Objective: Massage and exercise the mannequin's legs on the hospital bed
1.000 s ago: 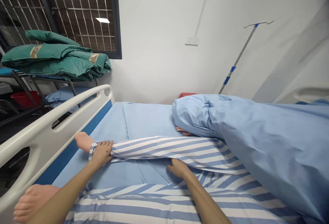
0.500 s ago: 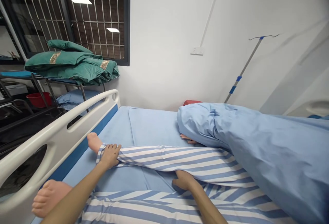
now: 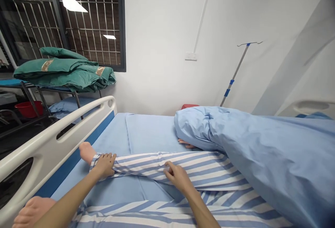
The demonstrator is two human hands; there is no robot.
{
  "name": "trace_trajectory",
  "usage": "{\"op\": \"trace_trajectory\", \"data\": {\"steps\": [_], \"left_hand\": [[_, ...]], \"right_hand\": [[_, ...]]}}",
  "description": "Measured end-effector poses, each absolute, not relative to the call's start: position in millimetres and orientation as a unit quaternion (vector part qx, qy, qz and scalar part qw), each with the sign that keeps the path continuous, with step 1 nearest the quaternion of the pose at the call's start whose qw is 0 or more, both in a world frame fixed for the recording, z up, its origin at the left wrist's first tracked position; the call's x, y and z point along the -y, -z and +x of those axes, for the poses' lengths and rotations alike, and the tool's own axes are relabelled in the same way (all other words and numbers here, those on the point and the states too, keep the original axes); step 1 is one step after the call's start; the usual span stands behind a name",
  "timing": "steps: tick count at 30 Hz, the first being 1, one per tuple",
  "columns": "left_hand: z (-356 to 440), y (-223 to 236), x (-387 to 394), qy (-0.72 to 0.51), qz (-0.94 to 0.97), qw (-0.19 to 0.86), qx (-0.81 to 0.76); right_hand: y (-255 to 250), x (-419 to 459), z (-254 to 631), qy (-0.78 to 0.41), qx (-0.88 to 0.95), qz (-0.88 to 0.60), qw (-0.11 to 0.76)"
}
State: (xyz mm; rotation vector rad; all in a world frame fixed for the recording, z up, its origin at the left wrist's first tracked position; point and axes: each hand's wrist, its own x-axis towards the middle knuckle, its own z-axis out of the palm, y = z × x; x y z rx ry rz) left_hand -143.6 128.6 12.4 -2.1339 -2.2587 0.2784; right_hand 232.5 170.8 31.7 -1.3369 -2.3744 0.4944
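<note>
A manikin in blue-and-white striped trousers lies on the bed. Its far leg [image 3: 146, 161] stretches across the middle, ending in a bare foot [image 3: 87, 152]. Near the ankle, my left hand [image 3: 105, 165] grips the lower leg through the trouser cuff, fingers over the top. My right hand [image 3: 178, 177] is over the same leg at about the knee, thumb and forefinger apart, holding nothing; whether it touches the cloth I cannot tell. The near foot [image 3: 34, 212] shows at bottom left, partly behind my left forearm. A manikin hand [image 3: 186, 143] peeks from under the blue quilt [image 3: 235, 133].
A white bed end board [image 3: 81, 116] rises at the left. Behind it, green folded bedding [image 3: 65, 72] lies on a metal-framed stand, with a red bucket [image 3: 30, 109] lower down. An IV pole [image 3: 235, 72] stands by the wall beyond the bed.
My right hand has come from beneath the far leg's near side up over its top. My left hand stays at the ankle. The view has shifted slightly.
</note>
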Motion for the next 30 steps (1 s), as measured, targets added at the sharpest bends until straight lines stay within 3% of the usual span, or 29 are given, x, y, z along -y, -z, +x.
{"op": "trace_trajectory", "data": {"steps": [6,11,15,24,30], "left_hand": [[-137.7,-16.0,-125.3,-0.107,-0.679,0.018,0.727],[-128.5,-1.2,-104.8,-0.033,-0.688,0.142,0.711],[-128.8,-2.3,-98.0,-0.017,-0.681,0.176,0.711],[-139.1,-21.6,-121.6,-0.105,-0.677,0.095,0.723],[-142.6,-92.5,-144.0,-0.104,-0.698,0.158,0.691]], "right_hand": [[-17.6,-170.5,228.5,-0.117,0.848,-0.509,0.085],[-10.0,-168.1,220.8,-0.081,0.864,-0.496,0.026],[-8.3,-169.7,218.3,-0.067,0.866,-0.495,0.003],[-12.2,-172.7,224.9,-0.098,0.852,-0.511,0.055],[-22.4,-176.2,229.7,-0.101,0.84,-0.517,0.128]]}}
